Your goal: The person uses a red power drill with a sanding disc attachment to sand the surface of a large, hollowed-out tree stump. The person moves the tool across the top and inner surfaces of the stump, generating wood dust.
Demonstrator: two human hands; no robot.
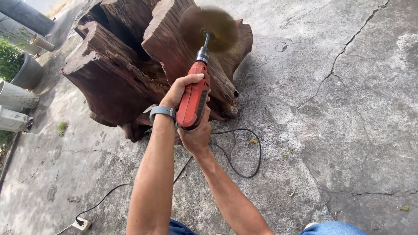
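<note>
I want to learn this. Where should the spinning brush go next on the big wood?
Probably a little sideways along the stump. Both hands, left hand and right hand, grip the red drill, and its blurred brush wheel sits against the stump's top edge, with rough wood beside it.

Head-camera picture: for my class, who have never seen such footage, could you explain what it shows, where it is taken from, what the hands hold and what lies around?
The picture comes from a camera on a person's head, looking down along their own bare arms. The left hand, with a grey wristband, wraps the body of a red power drill; the right hand grips its rear end from below. A round wire brush on the drill looks blurred and sits against a large, dark tree stump. The stump stands on cracked concrete ground. A black cable loops back to a socket. Grey pots stand at the left.
</note>
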